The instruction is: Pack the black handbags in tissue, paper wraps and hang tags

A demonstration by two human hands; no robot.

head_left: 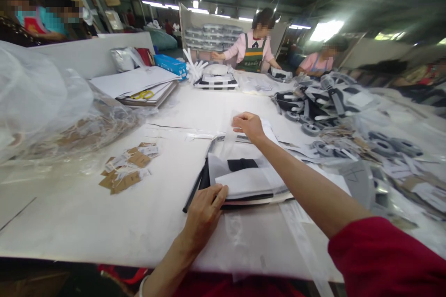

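The bundle (252,183) lies near the bench's (139,232) front edge, room showing toward brown tags (127,171). Left hand (205,208) touches its near edge, grip I cannot tell; right hand's (249,125) fingers pinch clear film (229,141).

Tags (139,159) left of the bundle (247,181)

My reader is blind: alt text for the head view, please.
A person's left hand touches the near edge of a black and white bundle on a white table; the right hand is over its far side. Brown tags lie left of it, a grey and black heap right.
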